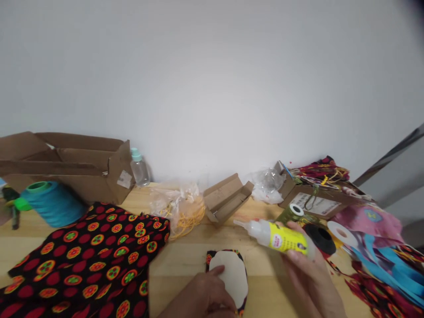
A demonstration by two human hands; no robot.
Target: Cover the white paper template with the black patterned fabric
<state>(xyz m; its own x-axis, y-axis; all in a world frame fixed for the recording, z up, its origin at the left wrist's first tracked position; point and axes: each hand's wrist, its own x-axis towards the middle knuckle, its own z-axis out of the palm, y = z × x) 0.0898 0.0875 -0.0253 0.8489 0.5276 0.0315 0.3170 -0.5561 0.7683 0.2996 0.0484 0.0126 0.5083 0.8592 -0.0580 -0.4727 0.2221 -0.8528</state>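
Note:
A white card with rounded corners lies on a small piece of black patterned fabric, whose edges show around it. My left hand is on the card's lower left, one finger stretched over its face and the others curled at the bottom edge. My right hand is wrapped round a glue bottle with a yellow label. The bottle is tilted, nearly level, its nozzle pointing left above the table and apart from the card.
Patterned cloth covers the left of the table, beside a blue thread cone. Behind are a large carton, clear bottle, bag of yellow cord and small box. Spools and blue ribbon crowd the right.

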